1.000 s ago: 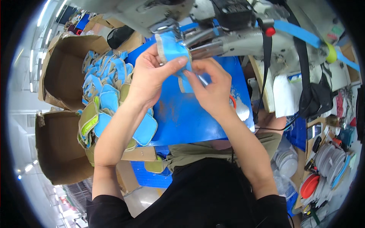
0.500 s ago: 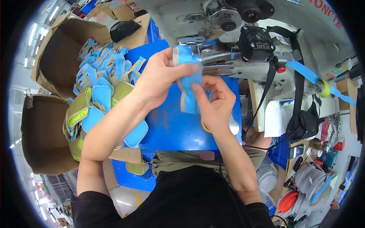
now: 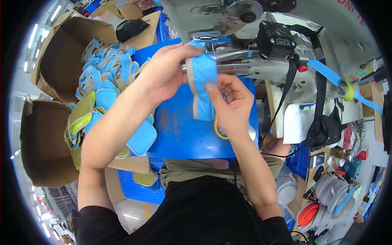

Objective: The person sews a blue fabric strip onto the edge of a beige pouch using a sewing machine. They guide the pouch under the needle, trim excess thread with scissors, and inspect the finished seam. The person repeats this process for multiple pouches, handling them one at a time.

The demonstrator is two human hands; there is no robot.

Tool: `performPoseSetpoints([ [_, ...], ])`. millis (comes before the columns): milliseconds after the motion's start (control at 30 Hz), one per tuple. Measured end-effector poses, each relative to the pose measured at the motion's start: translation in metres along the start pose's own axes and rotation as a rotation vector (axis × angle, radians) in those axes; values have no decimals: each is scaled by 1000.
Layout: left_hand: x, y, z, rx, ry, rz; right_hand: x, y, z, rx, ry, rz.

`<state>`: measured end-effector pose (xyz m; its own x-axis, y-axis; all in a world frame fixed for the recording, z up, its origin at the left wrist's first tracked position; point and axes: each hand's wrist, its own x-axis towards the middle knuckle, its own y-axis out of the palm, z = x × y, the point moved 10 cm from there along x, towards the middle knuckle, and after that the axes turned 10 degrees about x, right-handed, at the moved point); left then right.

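A blue fabric strip with beige edging (image 3: 203, 73) hangs from under the needle area of a grey sewing machine (image 3: 245, 63), over its narrow metal arm. My left hand (image 3: 169, 73) is on the strip's left side, its thumb pressed on the far end beside the presser foot (image 3: 209, 48). Its other fingers are partly hidden behind the cloth. My right hand (image 3: 233, 100) pinches the strip's right edge between thumb and fingers, lower down. A thin clear thread or film shows by those fingers. Below that hand lies a yellow scissor-like handle loop (image 3: 218, 130), partly hidden.
A blue table (image 3: 183, 141) spreads under my hands. At left lie a heap of blue and beige strips (image 3: 104, 65), blue and green padded pieces (image 3: 143, 136) and two cardboard boxes (image 3: 47, 141). A black motor box (image 3: 275, 41) and blue tape (image 3: 324, 72) are at right.
My left thumb has slid from the strip's middle up to its far end by the presser foot. My right hand keeps its pinch, slightly lower, and more of the yellow loop shows.
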<state>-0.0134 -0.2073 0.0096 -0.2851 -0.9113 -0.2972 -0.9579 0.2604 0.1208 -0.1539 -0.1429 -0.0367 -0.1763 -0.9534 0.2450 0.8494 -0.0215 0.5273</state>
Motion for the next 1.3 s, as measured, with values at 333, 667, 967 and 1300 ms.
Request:
performPoseSetpoints([
  [333,-2,0,0,-39,-53,23,-1,2,1,3,97,14],
  [667,-1,0,-2,-124,-13,-15,2,6,7,152,256,-1],
  [967,-21,5,5,80,124,-41,3,4,11,58,220,24],
  [1300,-8,3,6,-6,83,82,1,1,20,-65,167,12],
])
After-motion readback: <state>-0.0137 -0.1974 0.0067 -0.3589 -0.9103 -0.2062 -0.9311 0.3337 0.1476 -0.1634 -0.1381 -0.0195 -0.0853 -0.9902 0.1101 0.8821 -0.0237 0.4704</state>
